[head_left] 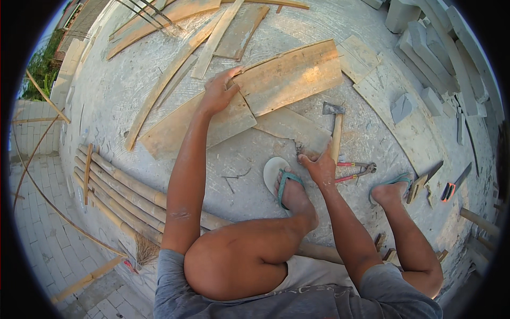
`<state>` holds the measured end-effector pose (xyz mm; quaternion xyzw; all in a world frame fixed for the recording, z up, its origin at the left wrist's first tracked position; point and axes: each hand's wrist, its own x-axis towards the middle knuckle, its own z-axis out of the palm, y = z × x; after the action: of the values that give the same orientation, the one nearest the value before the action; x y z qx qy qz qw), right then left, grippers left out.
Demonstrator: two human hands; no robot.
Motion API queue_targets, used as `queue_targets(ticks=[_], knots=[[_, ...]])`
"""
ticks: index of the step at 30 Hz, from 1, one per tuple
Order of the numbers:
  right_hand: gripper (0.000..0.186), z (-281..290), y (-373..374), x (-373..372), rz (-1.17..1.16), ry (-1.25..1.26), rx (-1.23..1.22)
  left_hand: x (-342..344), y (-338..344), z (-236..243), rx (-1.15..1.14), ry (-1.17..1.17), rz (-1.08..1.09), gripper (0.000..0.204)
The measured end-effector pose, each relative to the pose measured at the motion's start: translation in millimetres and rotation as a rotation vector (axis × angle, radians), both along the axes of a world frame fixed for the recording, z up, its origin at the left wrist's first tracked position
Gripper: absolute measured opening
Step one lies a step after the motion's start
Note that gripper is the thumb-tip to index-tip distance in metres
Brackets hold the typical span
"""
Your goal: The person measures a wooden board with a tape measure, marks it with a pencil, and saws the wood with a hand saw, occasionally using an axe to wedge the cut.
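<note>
My left hand (219,94) is closed on the edge of a wooden board (292,74), where it overlaps another board (202,125) beneath. The upper board is worn, with a bright patch of light on it. Low by my foot, my right hand (320,166) is closed round the lower end of the wooden handle of a hatchet (337,127). Its dark metal head lies near the boards, and several of my fingers are hidden under the palm. Red-handled pincers (361,170) lie just right of that hand. A thinner, broken-edged board (295,127) lies between both hands.
Long planks (175,80) lie at the far left. Bamboo poles (127,186) run along my left side. Grey blocks (425,53) are stacked at the far right. A handsaw (457,183) lies right of my sandalled foot (390,191). Bent wire (234,178) lies on the concrete.
</note>
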<state>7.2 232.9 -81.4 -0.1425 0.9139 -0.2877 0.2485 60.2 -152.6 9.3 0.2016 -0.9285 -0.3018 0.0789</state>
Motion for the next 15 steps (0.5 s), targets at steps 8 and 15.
queue_targets(ticks=[8, 15], knots=[[0.132, 30, -33, -35, 0.203, -0.131, 0.324, 13, 41, -26, -0.263, 0.1, 0.003, 0.062], [0.104, -7, -41, -55, 0.382, 0.434, 0.086, 5, 9, -39, -0.243, 0.08, 0.082, 0.053]])
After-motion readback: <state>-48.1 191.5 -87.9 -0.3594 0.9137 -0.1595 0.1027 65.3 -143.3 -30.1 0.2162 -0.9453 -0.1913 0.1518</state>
